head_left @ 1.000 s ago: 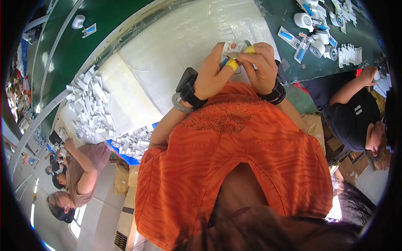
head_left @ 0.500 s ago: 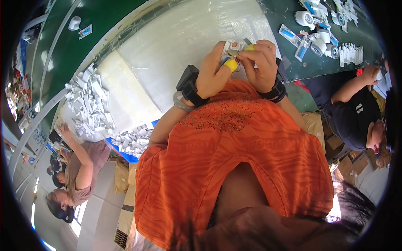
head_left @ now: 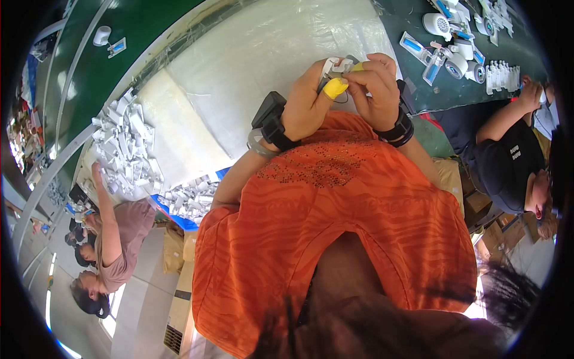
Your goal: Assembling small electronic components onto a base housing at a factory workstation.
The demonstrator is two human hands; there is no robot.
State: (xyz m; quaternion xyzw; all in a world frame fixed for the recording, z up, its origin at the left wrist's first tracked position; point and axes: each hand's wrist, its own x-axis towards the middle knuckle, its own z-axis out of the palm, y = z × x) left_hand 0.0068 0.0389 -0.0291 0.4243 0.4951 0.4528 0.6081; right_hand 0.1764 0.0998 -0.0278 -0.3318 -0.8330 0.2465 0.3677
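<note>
My left hand [head_left: 304, 106] is closed around a small white plastic part [head_left: 336, 67], held over the near edge of the plastic-covered table. A yellow cover [head_left: 335, 88] wraps its thumb tip, which presses against the part. From the other side my right hand [head_left: 378, 99] has its fingers bent in at the same part, thumb and forefinger pinched close to the left thumb. Another yellow cover [head_left: 358, 67] shows on a right finger. What the right fingertips pinch is too small to make out. A thin dark loop, perhaps a wire, hangs below the part.
Clear plastic sheeting [head_left: 239, 66] covers the table ahead. White plastic pieces lie in a heap [head_left: 125, 143] at left, with more in a blue bin [head_left: 190, 224]. White and blue assemblies [head_left: 457, 57] sit on the green surface at right. Co-workers sit on both sides.
My left thumb has shifted slightly up and right on the part, and my right fingers have drawn in beside it. At left, a co-worker's hand has moved to the heap.
</note>
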